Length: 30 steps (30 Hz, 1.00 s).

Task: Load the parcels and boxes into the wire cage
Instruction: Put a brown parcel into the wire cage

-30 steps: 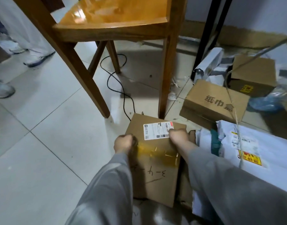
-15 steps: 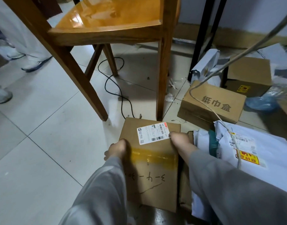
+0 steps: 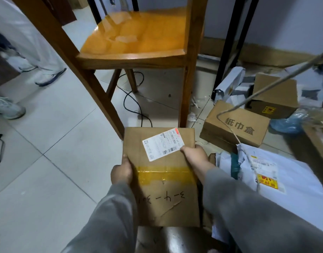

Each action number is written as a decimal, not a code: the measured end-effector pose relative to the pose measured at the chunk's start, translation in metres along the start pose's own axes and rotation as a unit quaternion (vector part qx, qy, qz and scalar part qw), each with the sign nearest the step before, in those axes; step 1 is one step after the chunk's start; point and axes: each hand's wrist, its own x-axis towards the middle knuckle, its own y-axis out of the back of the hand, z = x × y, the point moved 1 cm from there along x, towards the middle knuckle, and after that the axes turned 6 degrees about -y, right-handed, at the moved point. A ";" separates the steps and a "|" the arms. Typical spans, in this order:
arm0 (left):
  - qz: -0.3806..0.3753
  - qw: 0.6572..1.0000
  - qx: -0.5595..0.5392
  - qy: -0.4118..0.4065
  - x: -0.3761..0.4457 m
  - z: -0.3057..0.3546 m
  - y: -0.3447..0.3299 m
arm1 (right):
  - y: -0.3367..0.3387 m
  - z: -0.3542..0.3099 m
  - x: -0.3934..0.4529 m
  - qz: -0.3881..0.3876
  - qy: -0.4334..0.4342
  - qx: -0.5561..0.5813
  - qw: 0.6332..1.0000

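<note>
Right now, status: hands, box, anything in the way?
Left hand and right hand grip the box by its sides. Chair stands right ahead. Cage not in view.

Wooden chair (image 3: 138, 39) far centre, glossy orange seat, legs planted on pale tiled floor (image 3: 53, 161). Black cable (image 3: 137, 106) looping across tiles beneath chair, between its legs. Two black metal legs (image 3: 230, 46) right of chair, running up out of view. Grey wall with brown skirting board (image 3: 277, 55) far right. Torn paper scraps (image 3: 193, 108) on floor just beside chair's right front leg. Second person far left: pale trouser leg (image 3: 27, 39), sneakers (image 3: 9, 108). Another black cable (image 3: 0, 150) at left edge.
</note>
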 end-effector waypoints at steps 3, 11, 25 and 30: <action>0.032 0.999 -0.014 0.007 -0.035 0.029 0.058 | 0.000 -0.046 -0.058 -0.032 0.008 -0.014 0.999; 0.077 0.996 0.029 0.026 -0.155 0.161 0.222 | 0.017 -0.193 -0.237 -0.042 0.024 -0.062 0.997; 0.144 0.986 -0.022 0.077 -0.371 0.334 0.444 | 0.084 -0.372 -0.507 -0.083 0.068 -0.058 0.993; 0.205 0.968 -0.095 0.110 -0.456 0.332 0.490 | 0.110 -0.392 -0.588 -0.127 0.128 -0.103 0.978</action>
